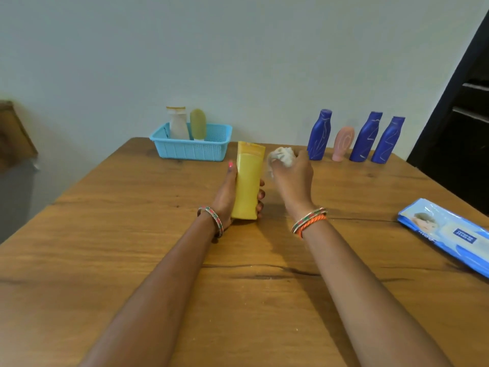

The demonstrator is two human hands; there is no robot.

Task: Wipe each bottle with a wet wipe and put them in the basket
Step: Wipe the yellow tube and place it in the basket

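From the head view, the left hand (pixel 229 193) grips the yellow bottle (pixel 248 182) around its lower half, holding it above the table (pixel 105 247) with its long axis pointing away toward the basket (pixel 190 149), cap end farthest. The right hand (pixel 292 173) bunches the wet wipe (pixel 281 156) in curled fingers just beside the bottle's upper right side, so the wipe is nearest the cap end. Four more bottles (pixel 354 139) stand well to the right; I judge the wiping stroke runs down the bottle's length.
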